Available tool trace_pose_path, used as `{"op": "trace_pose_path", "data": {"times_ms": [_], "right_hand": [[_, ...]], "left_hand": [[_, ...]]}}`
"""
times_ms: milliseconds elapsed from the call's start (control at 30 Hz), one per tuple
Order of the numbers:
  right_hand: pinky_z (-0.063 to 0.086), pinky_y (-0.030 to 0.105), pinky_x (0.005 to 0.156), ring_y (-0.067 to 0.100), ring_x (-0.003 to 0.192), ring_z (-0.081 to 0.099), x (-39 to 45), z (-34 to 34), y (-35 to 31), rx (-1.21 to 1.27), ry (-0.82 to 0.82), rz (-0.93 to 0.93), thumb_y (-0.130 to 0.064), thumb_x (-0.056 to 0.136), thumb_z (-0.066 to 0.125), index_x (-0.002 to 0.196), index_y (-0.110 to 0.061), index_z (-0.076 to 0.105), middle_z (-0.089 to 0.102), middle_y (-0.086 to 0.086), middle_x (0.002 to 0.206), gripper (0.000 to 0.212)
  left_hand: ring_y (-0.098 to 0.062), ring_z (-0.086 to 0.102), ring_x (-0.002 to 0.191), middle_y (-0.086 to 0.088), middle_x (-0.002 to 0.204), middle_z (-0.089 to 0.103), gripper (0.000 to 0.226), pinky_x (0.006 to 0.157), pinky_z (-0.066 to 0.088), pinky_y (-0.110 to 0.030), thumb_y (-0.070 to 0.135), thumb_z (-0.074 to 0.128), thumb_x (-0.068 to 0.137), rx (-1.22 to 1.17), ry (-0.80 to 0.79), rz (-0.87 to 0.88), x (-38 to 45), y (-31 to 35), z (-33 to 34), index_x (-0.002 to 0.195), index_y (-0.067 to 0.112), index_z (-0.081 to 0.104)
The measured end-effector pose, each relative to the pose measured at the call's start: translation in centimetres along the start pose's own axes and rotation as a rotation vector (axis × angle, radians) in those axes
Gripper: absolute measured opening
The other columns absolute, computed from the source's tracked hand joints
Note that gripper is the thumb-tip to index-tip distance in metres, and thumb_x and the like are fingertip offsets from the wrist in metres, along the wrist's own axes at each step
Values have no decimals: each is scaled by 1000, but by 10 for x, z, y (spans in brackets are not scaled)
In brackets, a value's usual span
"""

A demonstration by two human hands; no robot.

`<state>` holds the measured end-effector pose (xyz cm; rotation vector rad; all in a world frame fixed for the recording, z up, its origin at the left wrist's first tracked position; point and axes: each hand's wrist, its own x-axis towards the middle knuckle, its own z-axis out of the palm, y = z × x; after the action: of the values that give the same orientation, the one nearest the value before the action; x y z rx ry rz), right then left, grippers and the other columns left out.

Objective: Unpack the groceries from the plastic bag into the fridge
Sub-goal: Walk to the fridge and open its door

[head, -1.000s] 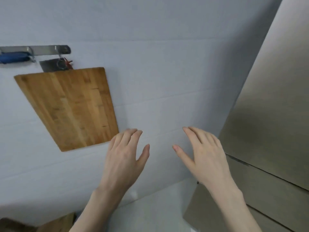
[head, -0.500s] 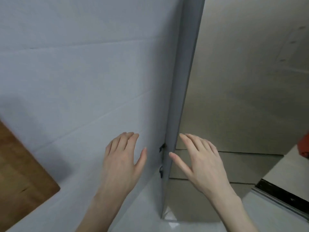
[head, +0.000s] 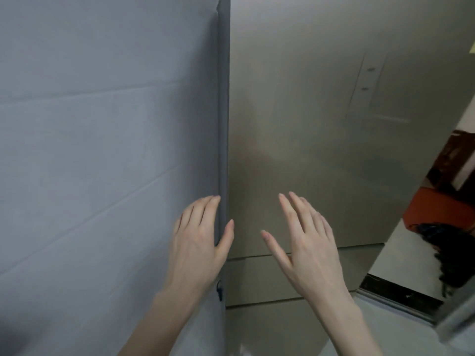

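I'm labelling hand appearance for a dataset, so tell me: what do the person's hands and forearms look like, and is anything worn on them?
Both the left hand and the right hand are bare, with no gloves, rings, watch or bracelets visible. The forearms are bare too, with no sleeves in view. The fingers are slender, the nails short and unpainted.

Readable text: none that I can make out anywhere in front of me.
Fridge front: I see plain grey-beige panels with no brand, label or number.
Wall to my left: bare pale tiles, no sign or writing.
Yellow scrap at the upper right edge: only a sliver of it shows, too little for me to tell whether it carries print.
Things past the fridge's right edge: blurred red and dark shapes, nothing legible.
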<state>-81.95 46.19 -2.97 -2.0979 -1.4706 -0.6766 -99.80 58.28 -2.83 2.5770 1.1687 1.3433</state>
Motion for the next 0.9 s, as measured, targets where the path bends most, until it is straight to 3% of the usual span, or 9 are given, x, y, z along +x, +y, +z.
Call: {"op": "trace_pose_path", "data": {"times_ms": [133, 300, 467, 600, 900], "right_hand": [[34, 44, 122, 24, 154, 35, 29, 8, 19, 14, 63, 5, -62, 104, 41, 160, -21, 38, 41, 1, 165, 69], [38, 47, 119, 26, 152, 39, 56, 27, 44, 59, 173, -13, -56, 105, 47, 155, -19, 47, 46, 4, 161, 63], [29, 57, 124, 30, 162, 14, 81, 49, 58, 11, 187, -49, -56, 105, 49, 164, -22, 30, 18, 8, 174, 71], [27, 69, 120, 34, 163, 2, 94, 67, 64, -49, 144, -24, -60, 102, 51, 167, -30, 16, 3, 5, 176, 80], [26, 75, 116, 40, 161, -1, 98, 85, 66, -56, 139, -33, -62, 100, 52, 168, -27, 9, -1, 9, 176, 88]], "left_hand": [[-25, 56, 130, -5, 141, 60, 53, 108, 43, -37, 38, 54, 101, -5, 10, 6, 31, 15, 17, 146, 12, 50], [-26, 56, 125, -5, 139, 58, 63, 98, 52, -41, 36, 59, 100, -12, -17, -37, 51, 24, 37, 155, 13, 38], [-25, 60, 120, -5, 146, 43, 69, 86, 56, -38, 38, 58, 100, -57, -11, -82, 56, 25, 61, 158, 15, 29], [-25, 55, 130, -4, 151, 38, 76, 98, 53, -41, 37, 59, 101, -179, 18, -175, 65, 26, 75, 162, 19, 17], [-18, 43, 142, 1, 161, 34, 86, 115, 41, -36, 37, 64, 95, -301, -10, -242, 76, 20, 92, 162, 24, 10]]}}
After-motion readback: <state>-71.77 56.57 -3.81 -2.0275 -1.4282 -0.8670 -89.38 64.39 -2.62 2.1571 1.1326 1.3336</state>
